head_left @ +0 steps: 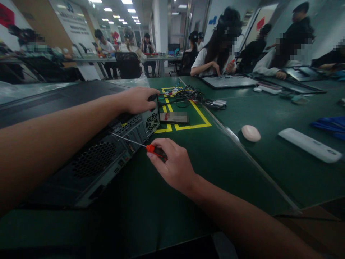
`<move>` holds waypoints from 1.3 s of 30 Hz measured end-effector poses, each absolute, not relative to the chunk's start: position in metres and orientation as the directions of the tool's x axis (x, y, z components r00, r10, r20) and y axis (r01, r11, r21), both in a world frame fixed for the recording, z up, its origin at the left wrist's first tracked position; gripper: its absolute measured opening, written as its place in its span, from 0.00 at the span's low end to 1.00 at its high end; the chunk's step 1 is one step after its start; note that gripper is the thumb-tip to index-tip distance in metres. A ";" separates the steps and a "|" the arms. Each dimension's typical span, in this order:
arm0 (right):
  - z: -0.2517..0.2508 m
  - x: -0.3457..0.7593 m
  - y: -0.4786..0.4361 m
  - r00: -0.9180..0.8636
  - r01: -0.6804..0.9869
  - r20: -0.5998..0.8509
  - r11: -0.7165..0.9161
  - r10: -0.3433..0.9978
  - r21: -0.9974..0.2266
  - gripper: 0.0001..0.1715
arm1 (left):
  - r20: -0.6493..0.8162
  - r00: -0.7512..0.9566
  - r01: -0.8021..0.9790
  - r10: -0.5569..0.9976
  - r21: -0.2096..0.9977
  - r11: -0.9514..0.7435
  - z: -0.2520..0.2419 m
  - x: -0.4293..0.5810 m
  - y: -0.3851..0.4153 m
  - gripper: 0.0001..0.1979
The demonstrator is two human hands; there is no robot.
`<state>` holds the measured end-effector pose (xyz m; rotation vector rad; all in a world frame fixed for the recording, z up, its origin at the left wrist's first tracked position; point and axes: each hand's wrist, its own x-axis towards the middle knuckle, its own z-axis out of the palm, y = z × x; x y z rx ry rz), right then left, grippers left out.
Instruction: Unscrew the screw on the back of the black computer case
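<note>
A black desktop computer case [88,88] lies on the left of the table, its rear panel turned towards the right. My left hand [140,100] grips its far rear corner, fingers over the top edge and thumb bent down at the side. In my right hand [172,162] is a screwdriver [150,148] with an orange-red handle, pinched between thumb and fingers. Its long thin shaft runs left to the rear panel, near the slot covers; whether the tip sits in a screw I cannot make out. A round fan grille [152,122] shows below my left hand.
Tangled cables [188,94] and a small flat box [175,117] lie beyond the case, by yellow tape marks [194,126]. Rightwards are a pale rounded object [251,133], a long white device [309,145] and blue material [330,126]. Across the table, other people work on flat panels [229,81].
</note>
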<state>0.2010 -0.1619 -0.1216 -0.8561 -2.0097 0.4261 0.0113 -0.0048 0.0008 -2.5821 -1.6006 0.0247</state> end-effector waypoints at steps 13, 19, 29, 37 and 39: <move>-0.119 0.201 -0.163 -0.350 0.459 0.621 0.706 0.701 -0.539 0.11 | 0.035 0.445 0.894 0.895 -0.080 -0.442 0.001 0.012 -0.005 0.37; -0.118 0.201 -0.164 -0.358 0.443 0.614 0.706 0.704 -0.552 0.16 | 0.041 0.457 0.888 0.889 -0.085 -0.453 0.000 0.012 -0.004 0.37; -0.120 0.201 -0.163 -0.361 0.418 0.631 0.725 0.686 -0.548 0.11 | 0.037 0.445 0.895 0.895 -0.050 -0.443 0.002 0.012 -0.007 0.39; -0.119 0.202 -0.162 -0.391 0.447 0.604 0.717 0.695 -0.535 0.06 | 0.041 0.453 0.891 0.891 -0.062 -0.450 0.001 0.011 -0.005 0.38; -0.119 0.202 -0.162 -0.394 0.450 0.601 0.716 0.695 -0.533 0.06 | 0.040 0.449 0.892 0.893 -0.068 -0.446 0.002 0.011 -0.005 0.37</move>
